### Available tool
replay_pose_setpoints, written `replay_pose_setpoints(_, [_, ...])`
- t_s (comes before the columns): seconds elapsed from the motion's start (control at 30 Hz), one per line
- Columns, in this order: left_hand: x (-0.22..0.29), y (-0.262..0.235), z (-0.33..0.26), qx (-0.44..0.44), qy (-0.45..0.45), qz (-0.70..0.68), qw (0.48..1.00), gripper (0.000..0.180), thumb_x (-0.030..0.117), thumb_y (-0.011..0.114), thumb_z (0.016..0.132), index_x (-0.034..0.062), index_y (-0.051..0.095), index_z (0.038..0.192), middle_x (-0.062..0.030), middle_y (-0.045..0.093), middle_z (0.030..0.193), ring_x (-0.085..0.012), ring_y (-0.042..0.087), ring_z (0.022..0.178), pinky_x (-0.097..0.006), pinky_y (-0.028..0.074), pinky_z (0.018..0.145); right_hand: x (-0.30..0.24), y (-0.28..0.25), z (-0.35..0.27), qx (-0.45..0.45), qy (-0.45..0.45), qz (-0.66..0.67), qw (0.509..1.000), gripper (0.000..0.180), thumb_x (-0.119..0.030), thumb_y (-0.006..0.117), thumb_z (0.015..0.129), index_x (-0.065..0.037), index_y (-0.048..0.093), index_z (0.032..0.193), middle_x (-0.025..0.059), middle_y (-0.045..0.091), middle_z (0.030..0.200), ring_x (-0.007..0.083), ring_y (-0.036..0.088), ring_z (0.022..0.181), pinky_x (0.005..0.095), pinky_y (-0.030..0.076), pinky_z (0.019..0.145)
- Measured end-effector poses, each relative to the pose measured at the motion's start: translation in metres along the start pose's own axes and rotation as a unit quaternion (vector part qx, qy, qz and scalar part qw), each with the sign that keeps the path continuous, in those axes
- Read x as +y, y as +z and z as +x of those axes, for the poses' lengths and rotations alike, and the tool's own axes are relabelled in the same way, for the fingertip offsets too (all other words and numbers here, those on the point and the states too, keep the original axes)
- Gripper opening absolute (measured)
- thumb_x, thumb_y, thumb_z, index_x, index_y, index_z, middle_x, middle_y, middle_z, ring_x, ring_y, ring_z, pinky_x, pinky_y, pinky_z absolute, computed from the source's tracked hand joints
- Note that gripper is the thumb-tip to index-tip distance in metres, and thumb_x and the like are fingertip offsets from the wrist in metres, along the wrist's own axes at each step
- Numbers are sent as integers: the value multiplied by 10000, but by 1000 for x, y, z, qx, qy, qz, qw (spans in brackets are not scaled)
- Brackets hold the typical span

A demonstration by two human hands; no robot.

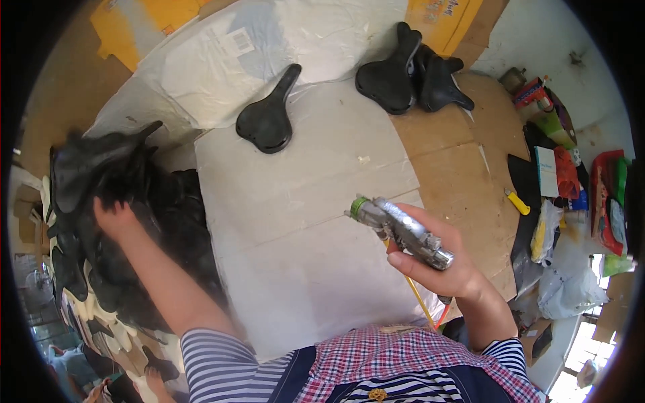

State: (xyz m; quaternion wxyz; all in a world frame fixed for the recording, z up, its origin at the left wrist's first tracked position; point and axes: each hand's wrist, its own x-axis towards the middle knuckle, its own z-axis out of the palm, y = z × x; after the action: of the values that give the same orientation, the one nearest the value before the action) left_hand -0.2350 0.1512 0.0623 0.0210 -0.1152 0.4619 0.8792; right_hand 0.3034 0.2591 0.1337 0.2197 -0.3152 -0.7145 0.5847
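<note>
My right hand [440, 252] is wrapped round a silver spray gun [406, 232] with a green ring at its nozzle end, held above the work surface. A thin yellow hose [418, 295] runs down below it. At the left, my left hand [115, 218] reaches into a heap of black bicycle saddle covers [178, 235]. Its fingers are curled at a black saddle cover [101, 164] on top, which is smeared by motion; part of the grip is hidden. One black bicycle saddle [267, 124] lies alone on the far part of the surface, its narrow nose pointing away.
More black saddles [390, 77] lie together at the far right. The table's covering of pale sheet [282, 269] meets brown cardboard [447, 164]. A yellow cutter knife [517, 201] and several packets line the right side. Pale saddle-shaped pieces [101, 309] are at the lower left, near another person's hand [154, 383].
</note>
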Motion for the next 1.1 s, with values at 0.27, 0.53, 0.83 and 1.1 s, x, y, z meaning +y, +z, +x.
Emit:
replay_pose_setpoints(0.27, [-176,0,16,-177,-161,227,944,357,179,674,762,110,576,1099,-18,562,1029,-194,511,873,-324,416,739,-30,-21,7,200,-13,-26,979,515,-117,683,781,41,475,1225,69,591,875,131,583,764,266,484,689])
replay_pose_setpoints(0.53, [-306,74,14,-236,-230,414,849,405,273,660,796,96,554,1145,-35,545,1084,-198,474,871,-338,404,763,-13,-25,-7,49,68,3,996,562,9,669,762,18,449,1279,90,594,967,122,595,807,259,486,721])
replay_pose_setpoints(0.83, [-249,43,-62,-350,-245,199,882,283,41,552,874,20,479,1146,-122,558,1132,-243,566,1024,-395,503,846,-6,-85,-60,246,78,-123,958,562,-97,677,771,31,454,1271,74,598,910,126,580,795,262,479,724])
replay_pose_setpoints(1.1, [-249,80,-114,-457,-309,16,834,336,8,571,828,18,500,1156,-106,575,1150,-260,558,1067,-406,452,945,-40,-81,-79,418,4,-66,906,582,-144,613,793,32,400,1306,85,578,872,148,563,786,296,478,723])
